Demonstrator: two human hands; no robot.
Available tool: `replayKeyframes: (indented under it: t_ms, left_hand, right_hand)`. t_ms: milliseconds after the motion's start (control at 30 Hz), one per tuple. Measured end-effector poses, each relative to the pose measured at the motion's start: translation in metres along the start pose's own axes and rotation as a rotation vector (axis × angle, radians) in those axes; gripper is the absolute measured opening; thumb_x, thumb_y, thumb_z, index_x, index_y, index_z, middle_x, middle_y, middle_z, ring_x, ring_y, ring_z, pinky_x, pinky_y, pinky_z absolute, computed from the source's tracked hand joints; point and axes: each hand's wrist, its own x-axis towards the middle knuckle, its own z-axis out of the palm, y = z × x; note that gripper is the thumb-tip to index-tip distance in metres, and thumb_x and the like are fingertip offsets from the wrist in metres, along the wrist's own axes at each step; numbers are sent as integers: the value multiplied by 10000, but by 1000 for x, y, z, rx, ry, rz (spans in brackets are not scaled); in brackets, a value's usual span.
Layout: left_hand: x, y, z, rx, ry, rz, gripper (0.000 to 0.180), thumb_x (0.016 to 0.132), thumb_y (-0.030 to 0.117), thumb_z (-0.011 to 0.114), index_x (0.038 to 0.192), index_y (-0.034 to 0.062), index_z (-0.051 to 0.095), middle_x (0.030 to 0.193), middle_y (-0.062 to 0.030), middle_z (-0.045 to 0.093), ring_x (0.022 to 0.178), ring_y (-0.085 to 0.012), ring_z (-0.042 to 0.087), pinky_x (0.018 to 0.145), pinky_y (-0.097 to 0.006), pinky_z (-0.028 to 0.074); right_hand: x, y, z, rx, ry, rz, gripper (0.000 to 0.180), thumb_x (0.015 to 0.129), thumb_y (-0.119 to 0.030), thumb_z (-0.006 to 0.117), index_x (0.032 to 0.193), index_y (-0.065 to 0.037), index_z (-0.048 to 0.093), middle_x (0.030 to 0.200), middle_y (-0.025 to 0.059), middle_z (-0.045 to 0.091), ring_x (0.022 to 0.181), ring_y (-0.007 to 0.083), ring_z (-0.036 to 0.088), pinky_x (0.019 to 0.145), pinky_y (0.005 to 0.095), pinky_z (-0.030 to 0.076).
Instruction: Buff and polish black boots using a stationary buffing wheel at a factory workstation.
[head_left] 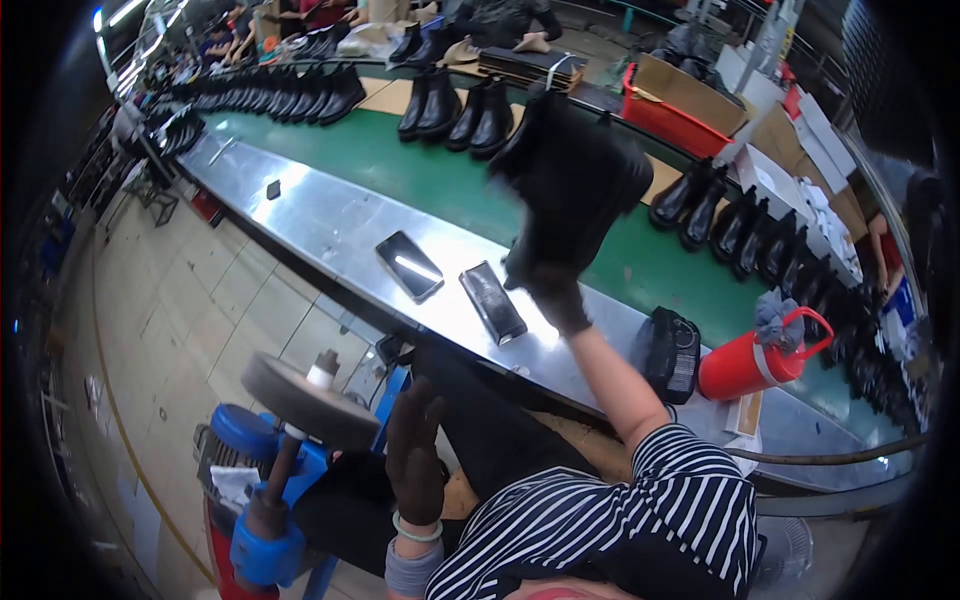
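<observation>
My right hand, in a dark glove, is raised over the metal ledge. It grips black ankle boots, blurred by motion; their dark shapes merge, seemingly two of them. Down by my lap, my left hand wears a dark glove too, its fingers stretched upward and nothing in it. Just left of that hand stands a grey polishing wheel on a blue motor machine. Beneath the raised boots, a phone lies on the ledge, with another phone beside it.
A green conveyor belt runs behind the metal ledge. Black boots line its far side. To my right are a black case and a red bottle. A red crate sits beyond the belt, where other people work.
</observation>
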Motion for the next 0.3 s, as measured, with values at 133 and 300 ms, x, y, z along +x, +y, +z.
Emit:
replayKeyframes:
  t_ms: [133,300]
  left_hand:
    - [-19,-25,-15,-60,85,-302,532,999,323,382,1383,-41,329,1353,-209,449,1266,-316,446,1050,-420,373]
    - [-26,-58,-14,-65,110,-570,512,1000,324,388,1351,-48,381,1298,-207,507,1227,-295,496,1049,-403,378]
  right_hand:
    - [103,-62,-61,704,-12,40,508,842,-290,595,1260,-27,478,1156,180,586,1058,377,578,815,484,505]
    - [160,1,-247,664,429,-114,868,807,-558,593,1436,-98,210,1424,113,371,1190,404,478,824,470,508]
